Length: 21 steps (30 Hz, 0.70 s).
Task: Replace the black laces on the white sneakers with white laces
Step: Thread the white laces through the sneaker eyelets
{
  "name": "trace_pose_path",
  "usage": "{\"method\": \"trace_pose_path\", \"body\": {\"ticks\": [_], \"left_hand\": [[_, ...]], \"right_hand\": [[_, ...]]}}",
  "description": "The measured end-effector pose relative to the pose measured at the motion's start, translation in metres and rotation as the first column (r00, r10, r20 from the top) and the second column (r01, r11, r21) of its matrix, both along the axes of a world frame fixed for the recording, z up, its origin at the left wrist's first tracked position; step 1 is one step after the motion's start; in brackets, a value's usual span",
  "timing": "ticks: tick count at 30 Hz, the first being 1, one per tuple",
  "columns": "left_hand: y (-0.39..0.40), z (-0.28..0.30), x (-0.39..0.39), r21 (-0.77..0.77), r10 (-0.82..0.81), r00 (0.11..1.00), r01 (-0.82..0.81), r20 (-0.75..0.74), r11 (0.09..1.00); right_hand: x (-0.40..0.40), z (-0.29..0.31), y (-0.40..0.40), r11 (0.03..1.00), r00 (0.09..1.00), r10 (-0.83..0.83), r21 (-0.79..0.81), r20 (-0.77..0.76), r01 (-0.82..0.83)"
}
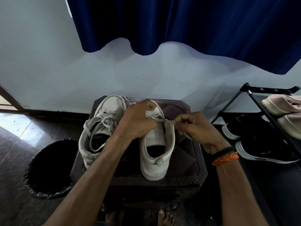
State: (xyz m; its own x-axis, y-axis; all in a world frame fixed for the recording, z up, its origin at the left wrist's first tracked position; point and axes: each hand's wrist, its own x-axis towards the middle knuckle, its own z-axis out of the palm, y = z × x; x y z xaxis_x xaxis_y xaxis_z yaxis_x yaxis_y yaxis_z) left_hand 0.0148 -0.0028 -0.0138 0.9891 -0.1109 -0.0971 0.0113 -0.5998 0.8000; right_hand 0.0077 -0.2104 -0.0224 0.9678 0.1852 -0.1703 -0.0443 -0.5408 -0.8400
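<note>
head view: two white sneakers stand side by side, heels toward the person, on a dark brown stool (184,180). the left sneaker (97,128) already carries a white lace (104,123), threaded across its eyelets with the loose ends spilling over the opening. the right sneaker (156,144) is only started: a white lace end (156,118) crosses near its toe, and the upper eyelets look unlaced. no black lace shows anywhere in this view.

the left hand (138,121) lies over the front of the right sneaker, its fingers curled around the toe end and tongue area to hold the shoe steady. the right hand (193,126) sits just beside the shoe's right edge, thumb and fingers pinching the lace end, which runs taut back to the eyelets.

the step in hand looks like the early lacing of the second shoe, so the task seems more than half done. the next move likely calls for drawing the lace through, evening the two ends, then feeding a tip into the next eyelet up; the small holes need a firm pinch near the tip.

around the stool: a bin lined with a black bag (48,168) at left, a shoe rack (260,115) with other shoes at right, a blue curtain (195,23) above.
</note>
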Motion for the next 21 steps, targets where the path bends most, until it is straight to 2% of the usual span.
{"method": "trace_pose_path", "body": {"ticks": [2,4,5,6,8,11,12,14,16,18,21], "left_hand": [[0.004,-0.003,0.002,-0.013,0.012,1.000,-0.012,0.010,1.000],[0.007,-0.004,0.002,-0.024,0.023,1.000,-0.023,0.009,0.999],[0.007,-0.004,0.002,-0.027,0.027,1.000,-0.026,0.010,0.999],[0.008,-0.004,0.002,-0.024,0.030,1.000,-0.030,0.009,0.999],[0.006,-0.002,-0.001,0.001,0.048,0.999,-0.048,0.015,0.999],[0.002,0.002,-0.012,0.121,0.150,0.980,-0.166,0.130,0.979],[0.000,0.004,-0.018,0.149,0.187,0.966,-0.214,0.179,0.965],[-0.004,0.008,-0.030,0.181,0.224,0.946,-0.269,0.234,0.946],[-0.010,0.011,-0.042,0.233,0.206,0.953,-0.258,0.223,0.938],[-0.014,0.009,-0.049,0.280,0.186,0.963,-0.237,0.196,0.931],[-0.013,0.007,-0.049,0.275,0.193,0.963,-0.240,0.188,0.931]], "right_hand": [[0.003,-0.003,-0.009,0.969,0.973,-0.223,-0.098,0.060,0.228],[0.003,-0.006,-0.020,0.844,0.870,-0.445,-0.226,0.213,0.487],[0.002,-0.005,-0.024,0.796,0.828,-0.492,-0.247,0.269,0.552],[0.001,-0.005,-0.026,0.790,0.817,-0.494,-0.238,0.297,0.565],[0.000,-0.002,-0.024,0.872,0.871,-0.433,-0.136,0.234,0.470],[0.003,-0.003,-0.012,0.986,0.982,-0.158,0.077,0.102,0.151],[0.003,-0.004,-0.006,0.995,0.992,-0.062,0.083,0.107,0.053],[0.004,-0.009,0.002,0.999,0.986,0.037,0.016,0.162,-0.040],[0.003,-0.009,0.007,0.996,0.976,0.072,-0.059,0.206,-0.061],[0.003,-0.006,0.009,0.998,0.977,0.038,-0.052,0.209,-0.027],[0.002,-0.008,0.003,0.969,0.945,-0.211,-0.074,0.252,0.236]]}}
